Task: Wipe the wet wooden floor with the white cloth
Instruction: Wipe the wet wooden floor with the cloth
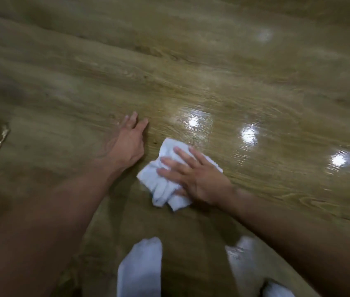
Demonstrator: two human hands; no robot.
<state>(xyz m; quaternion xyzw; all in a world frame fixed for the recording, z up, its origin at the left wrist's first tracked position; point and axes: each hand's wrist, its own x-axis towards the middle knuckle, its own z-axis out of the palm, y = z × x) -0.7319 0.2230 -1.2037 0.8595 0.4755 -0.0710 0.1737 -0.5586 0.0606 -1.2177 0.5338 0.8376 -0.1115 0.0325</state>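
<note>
The white cloth [165, 185] lies crumpled on the wooden floor [191, 82], just beside glossy patches [193, 122] that reflect lights. Your right hand [197, 176] presses down on it, grip apart, fingers straight and spread. Your left hand [129, 144] rests flat on the floor just left of the cloth, grip apart too. Your white socks [142, 266] show nearest you.

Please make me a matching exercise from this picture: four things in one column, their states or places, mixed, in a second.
1. left hand
2. right hand
3. white cloth
4. wooden floor

A. crumpled, under a palm
B. glossy, with bright light spots
C. presses on the cloth, fingers spread
D. rests flat on the floor

Pairs: 1-D, 2-C, 3-A, 4-B.
</note>
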